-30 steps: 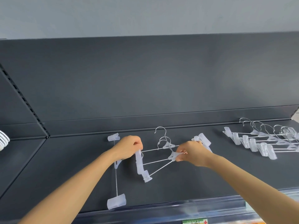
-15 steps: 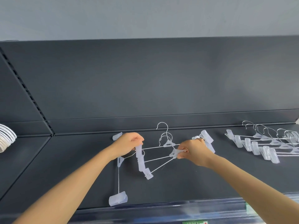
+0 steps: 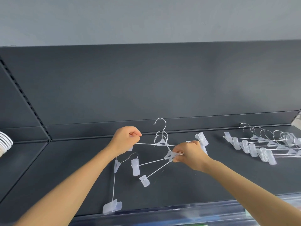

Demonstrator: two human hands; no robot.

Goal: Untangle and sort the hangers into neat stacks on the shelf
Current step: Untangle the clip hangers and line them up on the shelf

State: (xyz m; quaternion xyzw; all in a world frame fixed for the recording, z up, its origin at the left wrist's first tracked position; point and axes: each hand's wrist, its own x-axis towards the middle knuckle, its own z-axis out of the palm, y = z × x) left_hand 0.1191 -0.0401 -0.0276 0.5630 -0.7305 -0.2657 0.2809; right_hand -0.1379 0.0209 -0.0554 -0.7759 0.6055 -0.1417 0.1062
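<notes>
**Teasing apart a knot of clip hangers**

Bent over the dark shelf, I hold a tangle of clip hangers up in front of the back panel. My left hand grips one end of the top hanger's wire bar, fingers curled tight round it. My right hand pinches the plastic hubs of two lower hangers. Its fingers are closed narrow on them, and their bars fan down and to the left. Several wire hooks nest together between my hands.

A fourth hanger runs from below my left wrist toward the shelf's front edge, its end clip close to that edge. Whether it hangs or lies flat, and what its hook is caught on, I cannot tell. Well apart to the right, a neat stack lies on the shelf with its hooks toward the back. White hangers show at the far left.

The step in hand, as I judge it, is freeing the right-hand pair from the top hanger. Done well, that means holding the left end steady and turning the pair so the hooks slide out along their own curve. Tugging straight would likely lock the wires tighter. The fourth hanger could slip over the front edge if dragged, so it probably wants setting down first. Each freed hanger should then join the stack, hook and clips lined up the same way.
</notes>
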